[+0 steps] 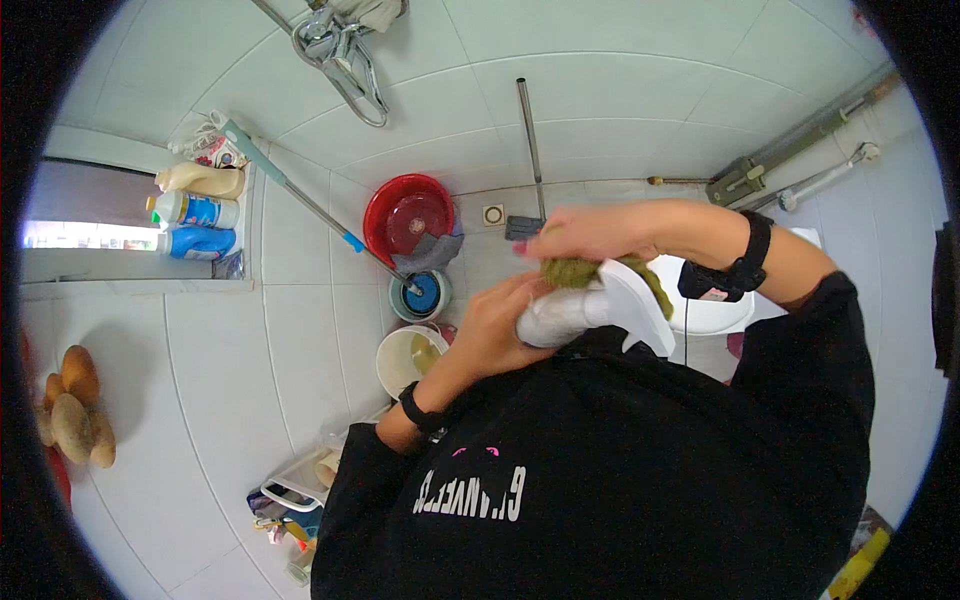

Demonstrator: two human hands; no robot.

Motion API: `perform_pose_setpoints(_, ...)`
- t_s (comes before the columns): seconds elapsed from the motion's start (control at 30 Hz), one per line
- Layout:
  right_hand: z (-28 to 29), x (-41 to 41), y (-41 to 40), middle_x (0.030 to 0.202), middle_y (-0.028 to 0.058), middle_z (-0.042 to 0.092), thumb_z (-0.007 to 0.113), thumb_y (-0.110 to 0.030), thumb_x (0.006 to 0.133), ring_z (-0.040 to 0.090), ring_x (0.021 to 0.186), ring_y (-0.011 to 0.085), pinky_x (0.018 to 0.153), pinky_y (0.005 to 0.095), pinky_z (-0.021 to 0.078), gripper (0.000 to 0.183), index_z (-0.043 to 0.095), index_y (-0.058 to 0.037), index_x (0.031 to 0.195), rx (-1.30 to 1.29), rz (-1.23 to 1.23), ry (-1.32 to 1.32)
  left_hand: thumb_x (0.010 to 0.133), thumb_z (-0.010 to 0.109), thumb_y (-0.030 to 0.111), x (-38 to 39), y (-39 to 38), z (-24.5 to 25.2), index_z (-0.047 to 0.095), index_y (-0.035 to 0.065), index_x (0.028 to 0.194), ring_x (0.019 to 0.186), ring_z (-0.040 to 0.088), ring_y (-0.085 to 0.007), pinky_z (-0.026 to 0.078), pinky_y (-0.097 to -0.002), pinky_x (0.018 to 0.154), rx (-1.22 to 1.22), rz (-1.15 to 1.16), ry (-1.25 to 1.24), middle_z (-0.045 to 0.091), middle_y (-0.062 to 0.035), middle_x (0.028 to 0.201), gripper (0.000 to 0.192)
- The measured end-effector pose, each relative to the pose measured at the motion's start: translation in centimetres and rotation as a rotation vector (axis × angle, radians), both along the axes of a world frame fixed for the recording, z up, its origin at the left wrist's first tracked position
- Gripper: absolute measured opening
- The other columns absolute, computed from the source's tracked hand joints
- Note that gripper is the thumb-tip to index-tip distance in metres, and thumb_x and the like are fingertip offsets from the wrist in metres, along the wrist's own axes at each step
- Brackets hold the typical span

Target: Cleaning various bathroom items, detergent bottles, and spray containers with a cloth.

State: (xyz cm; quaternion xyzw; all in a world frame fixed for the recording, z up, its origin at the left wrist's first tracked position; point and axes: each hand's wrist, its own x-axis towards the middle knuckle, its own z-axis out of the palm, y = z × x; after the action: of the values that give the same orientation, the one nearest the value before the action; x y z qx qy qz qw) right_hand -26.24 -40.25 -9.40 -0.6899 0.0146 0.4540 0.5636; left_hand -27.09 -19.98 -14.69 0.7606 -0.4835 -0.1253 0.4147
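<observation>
My left hand [495,322] grips the rounded body of a white plastic object [637,304], whose exact kind I cannot tell. Its broad, curved end points right, close above my black shirt. An olive-green cloth [574,272] lies against the far side of this object and hangs down behind its curved end. Over the cloth is my right hand [574,231], blurred, its fingers bent around the material. Both hands are close together in front of my chest, and each wrist wears a black strap.
A red basin [409,214] with a grey cloth on its rim, a mop [322,214] in a small bucket [395,300] and a white bucket [390,364] stand left. Beyond my hands is a long-handled tool [531,135]. Bottles [199,244] line the windowsill; a white basin [712,319] is right.
</observation>
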Motion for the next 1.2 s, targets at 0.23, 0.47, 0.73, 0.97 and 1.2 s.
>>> perform_pose_setpoints(0.23, -1.3, 0.2, -6.4, 0.082, -0.0035, 0.050, 0.050, -0.033, 0.086, 0.045, 0.076, 0.0063, 0.069, 0.0206, 0.0385, 0.023, 0.052, -0.0105, 0.091, -0.060, -0.419, -0.473, 0.051, 0.079, 0.019, 0.8, 0.3, -1.2, 0.051, 0.0035, 0.105, 0.087, 0.060, -0.0244, 0.046, -0.0317, 0.076, -0.078, 0.233, 0.182, 0.059, -0.0147, 0.096, 0.063)
perform_pose_setpoints(0.47, -1.2, -1.1, -11.2, 0.083, 0.0028, 0.057, 0.045, -0.034, 0.088, 0.052, 0.077, 0.0086, 0.069, 0.0224, 0.0434, 0.033, 0.058, -0.0034, 0.089, -0.136, -0.513, -0.573, 0.050, 0.080, 0.018, 2.9, -2.0, -2.2, 0.047, 0.0021, 0.107, 0.086, 0.059, -0.0208, 0.046, -0.0317, 0.077, -0.161, 0.375, 0.069, 0.059, -0.0133, 0.094, 0.067)
perform_pose_setpoints(0.73, 2.0, -2.8, -6.8, 0.067, 0.0111, 0.058, 0.059, -0.034, 0.074, 0.057, 0.062, 0.0166, 0.059, 0.0279, 0.0442, 0.035, 0.060, -0.0004, 0.084, -0.452, -0.238, -1.009, 0.050, 0.079, 0.019, 3.2, -5.8, -2.8, 0.049, 0.0028, 0.103, 0.082, 0.060, -0.0230, 0.047, -0.0309, 0.073, -0.125, 0.322, -0.010, 0.060, -0.0131, 0.093, 0.063)
perform_pose_setpoints(0.97, -0.4, -5.1, -9.7, 0.059, 0.0150, 0.056, 0.064, -0.028, 0.068, 0.057, 0.055, 0.0252, 0.053, 0.0355, 0.0429, 0.029, 0.062, -0.0001, 0.077, -0.519, -0.203, -1.018, 0.053, 0.078, 0.020, 3.2, -10.0, -4.6, 0.036, 0.0014, 0.115, 0.096, 0.053, -0.0323, 0.043, -0.0354, 0.081, 0.021, 0.128, 0.085, 0.052, -0.0155, 0.109, 0.078)
perform_pose_setpoints(1.2, -10.0, -12.8, -14.0, 0.060, 0.0166, 0.056, 0.064, -0.033, 0.066, 0.055, 0.057, 0.0323, 0.055, 0.0380, 0.0418, 0.032, 0.061, -0.0017, 0.073, -0.858, -0.688, -0.482, 0.063, 0.071, 0.011, 6.1, -6.6, -8.6, 0.028, 0.0032, 0.125, 0.114, 0.041, -0.0294, 0.035, -0.0373, 0.093, 0.114, 0.209, 0.235, 0.036, -0.0171, 0.126, 0.076)
